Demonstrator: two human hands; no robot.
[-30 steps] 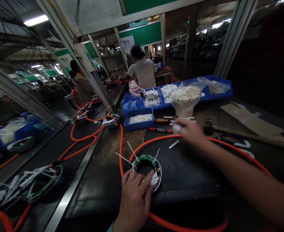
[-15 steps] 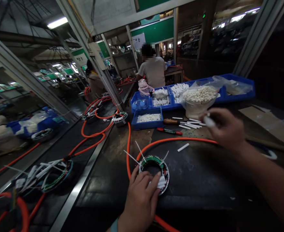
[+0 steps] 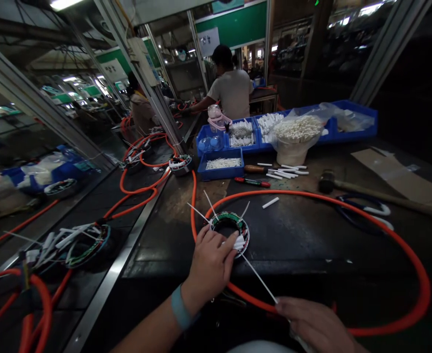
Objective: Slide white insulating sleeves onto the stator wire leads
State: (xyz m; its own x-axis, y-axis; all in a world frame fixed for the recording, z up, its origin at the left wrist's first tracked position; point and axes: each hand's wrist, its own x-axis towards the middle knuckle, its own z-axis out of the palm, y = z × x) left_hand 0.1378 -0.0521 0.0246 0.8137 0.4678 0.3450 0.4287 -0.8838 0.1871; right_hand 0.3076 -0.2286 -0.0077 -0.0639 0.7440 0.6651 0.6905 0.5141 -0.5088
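Observation:
My left hand [image 3: 213, 255] is closed on the near side of a round ring part [image 3: 248, 230] with a green inner edge, pressing white sleeves [image 3: 240, 241] there. Thin white ties stick up from the ring's far side. At the bottom, my right hand [image 3: 311, 321] pinches the end of a long white tie [image 3: 259, 277], which runs taut from the ring's near edge. An orange cable [image 3: 296, 193] loops around behind the ring and to the right. One loose white tube [image 3: 270, 202] lies beyond the ring.
Blue bins [image 3: 257, 142] of white tubes, a bag of white sticks [image 3: 298, 130], a screwdriver [image 3: 255, 169], a red marker [image 3: 251, 182] and a mallet [image 3: 326, 182] lie at the back. More wired rings [image 3: 90, 245] are at left. A person [image 3: 234, 93] sits beyond.
My right hand has moved from the upper right down to the bottom centre, and the white tie is now stretched toward it. My left hand stays at the ring. The view has shifted slightly.

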